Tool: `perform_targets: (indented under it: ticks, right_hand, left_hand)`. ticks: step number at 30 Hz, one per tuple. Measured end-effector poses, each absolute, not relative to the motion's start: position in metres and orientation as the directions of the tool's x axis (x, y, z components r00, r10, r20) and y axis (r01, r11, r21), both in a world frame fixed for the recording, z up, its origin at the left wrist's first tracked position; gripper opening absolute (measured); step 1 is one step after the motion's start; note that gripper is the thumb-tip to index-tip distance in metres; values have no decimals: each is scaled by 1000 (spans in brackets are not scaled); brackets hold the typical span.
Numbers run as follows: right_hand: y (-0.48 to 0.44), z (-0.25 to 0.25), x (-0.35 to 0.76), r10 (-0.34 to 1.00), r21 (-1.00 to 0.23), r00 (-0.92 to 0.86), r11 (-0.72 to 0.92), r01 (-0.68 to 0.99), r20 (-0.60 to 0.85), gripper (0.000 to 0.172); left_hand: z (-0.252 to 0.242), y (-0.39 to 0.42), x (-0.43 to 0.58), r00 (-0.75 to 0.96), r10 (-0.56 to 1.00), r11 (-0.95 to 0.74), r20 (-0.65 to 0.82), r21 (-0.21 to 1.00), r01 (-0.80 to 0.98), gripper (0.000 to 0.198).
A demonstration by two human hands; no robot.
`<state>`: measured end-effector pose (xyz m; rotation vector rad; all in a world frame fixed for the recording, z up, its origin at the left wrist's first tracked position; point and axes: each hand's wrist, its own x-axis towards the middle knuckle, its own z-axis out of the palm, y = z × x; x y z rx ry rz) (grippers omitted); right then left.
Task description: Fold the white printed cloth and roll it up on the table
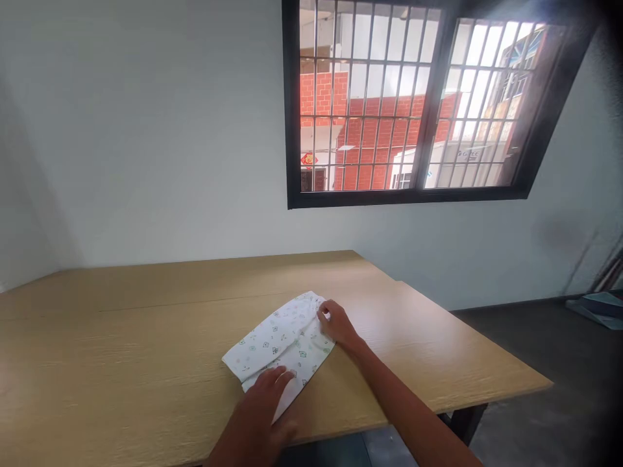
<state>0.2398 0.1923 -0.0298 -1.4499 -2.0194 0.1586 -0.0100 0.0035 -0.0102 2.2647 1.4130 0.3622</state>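
Cloth: a small white printed garment [280,342], folded into a flat oblong, lies on the wooden table [146,337] toward its near edge, running diagonally between the two hands.
Left hand: the left hand [265,395] rests flat, palm down, on the near corner of the garment; the fingers are spread and closed on nothing, which looks like a way to pin that end against the table.
Right hand: the right hand [338,324] sits at the far end, fingertips curled onto the cloth's edge; whether it pinches a fold or only presses it, I cannot tell.
Why so held: one end weighted and the other worked keeps the layers from sliding.
Beyond the grip: bare tabletop, then a plain wall with a barred window [413,104].
Right of the grip: the table's edge, dark floor past it.
Obstructions: none near either hand.
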Motion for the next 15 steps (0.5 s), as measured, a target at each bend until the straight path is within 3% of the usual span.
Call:
perform_targets:
  ticks: [3,5,8,11,15]
  right_hand:
    - [162,-24,270,865,-373,-364,483,792,346,37]
    - [132,-21,287,857,-331,-436,510,794,275,52]
    - [77,-16,302,851,-236,-485,523,819,201,65]
    - [28,-17,313,852,-190,-516,522,831,85,77]
    - [-4,-33,330,816,-201,-561,578,791,137,78]
  left_hand:
    - [-36,10,-36,456,869,-371,-191,358,857,94]
    - [-53,12,-57,462,873,-390,-160,340,855,94]
    - [-73,8,-90,539,841,-503,41,422,754,84]
    - [-89,0,-121,589,766,-628,259,501,596,60]
    - [-107,-11,-153,529,718,-691,453,558,460,37]
